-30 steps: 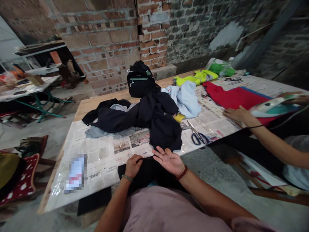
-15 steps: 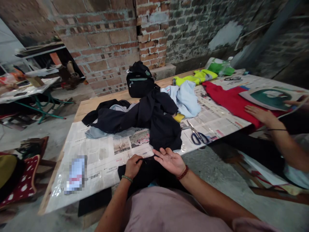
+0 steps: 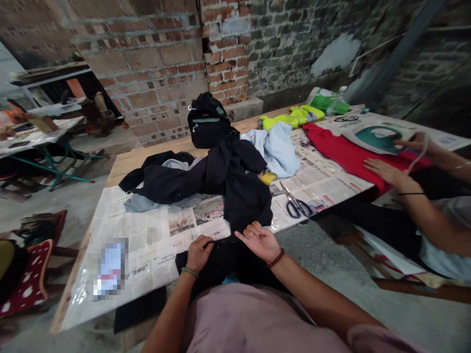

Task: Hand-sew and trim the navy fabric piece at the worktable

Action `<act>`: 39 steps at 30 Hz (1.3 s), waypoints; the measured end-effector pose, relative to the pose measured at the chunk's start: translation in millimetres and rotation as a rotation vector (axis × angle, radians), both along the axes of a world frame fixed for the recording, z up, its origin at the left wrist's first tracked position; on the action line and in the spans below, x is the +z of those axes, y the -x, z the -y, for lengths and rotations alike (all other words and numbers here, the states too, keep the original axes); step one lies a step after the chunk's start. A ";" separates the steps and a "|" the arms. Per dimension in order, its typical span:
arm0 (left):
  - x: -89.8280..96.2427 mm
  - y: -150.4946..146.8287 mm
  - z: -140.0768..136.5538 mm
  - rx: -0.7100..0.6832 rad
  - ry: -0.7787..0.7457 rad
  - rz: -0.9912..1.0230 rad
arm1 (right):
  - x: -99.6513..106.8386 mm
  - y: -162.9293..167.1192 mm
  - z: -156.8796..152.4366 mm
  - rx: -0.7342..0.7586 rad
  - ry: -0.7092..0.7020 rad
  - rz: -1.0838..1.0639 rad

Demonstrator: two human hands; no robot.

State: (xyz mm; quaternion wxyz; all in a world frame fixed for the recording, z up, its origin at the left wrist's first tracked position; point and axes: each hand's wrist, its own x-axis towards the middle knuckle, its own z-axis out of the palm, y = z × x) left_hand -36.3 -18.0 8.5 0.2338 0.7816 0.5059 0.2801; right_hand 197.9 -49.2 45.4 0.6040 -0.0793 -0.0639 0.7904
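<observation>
My left hand (image 3: 199,253), a green bracelet at its wrist, pinches the edge of a black cloth (image 3: 225,257) at the table's near edge. A short pale thread or pin shows on that cloth, too small to tell which. To the right, my right hand (image 3: 260,242), with a red bead bracelet, has its fingers curled in and the little finger stretched toward the cloth edge. Whatever those fingers hold is hidden. Just beyond my hands lies a dark garment (image 3: 245,193), heaped over the newspaper-covered table (image 3: 147,235).
Dark-handled scissors (image 3: 296,203) lie right of the heap. Behind are a light blue cloth (image 3: 281,149), a black bag (image 3: 209,121) and a yellow vest (image 3: 290,117). At right, a co-worker's hands rest on a red garment (image 3: 338,154) and an iron (image 3: 377,138). A pixelated object (image 3: 109,268) lies left.
My right hand has gone from spread fingers to curled ones. My left hand keeps its pinch on the black cloth. The co-worker's iron has slid left over the red garment; the view has shifted slightly.
</observation>
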 end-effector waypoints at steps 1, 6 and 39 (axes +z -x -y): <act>-0.1 0.1 -0.1 0.001 -0.001 0.000 | 0.1 -0.7 -0.2 -0.010 0.006 -0.006; 0.2 0.1 -0.3 0.001 -0.002 0.004 | -1.3 -3.2 0.6 -0.036 0.033 -0.001; -4.6 2.7 -8.4 -0.028 -0.089 0.018 | -7.7 -227.5 -73.7 -1.031 0.392 0.109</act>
